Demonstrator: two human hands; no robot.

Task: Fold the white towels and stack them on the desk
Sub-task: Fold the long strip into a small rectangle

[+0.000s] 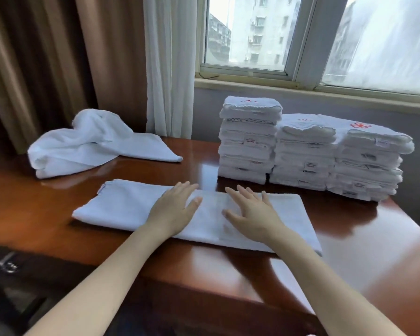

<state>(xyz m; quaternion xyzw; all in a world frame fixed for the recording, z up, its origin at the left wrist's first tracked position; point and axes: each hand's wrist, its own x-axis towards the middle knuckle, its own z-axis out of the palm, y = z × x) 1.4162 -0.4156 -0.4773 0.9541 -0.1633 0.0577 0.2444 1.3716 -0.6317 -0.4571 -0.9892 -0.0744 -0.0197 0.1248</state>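
A white towel, folded into a long strip, lies across the front of the wooden desk. My left hand rests flat on its middle with straight fingers. My right hand lies flat beside it, fingers spread on the towel. Three stacks of folded white towels stand side by side at the back right of the desk, the left stack tallest. A heap of unfolded white towels sits at the back left.
Brown curtains and a white sheer curtain hang behind the desk on the left. A window with its sill runs behind the stacks. A dark drawer front with a metal handle shows at the lower left.
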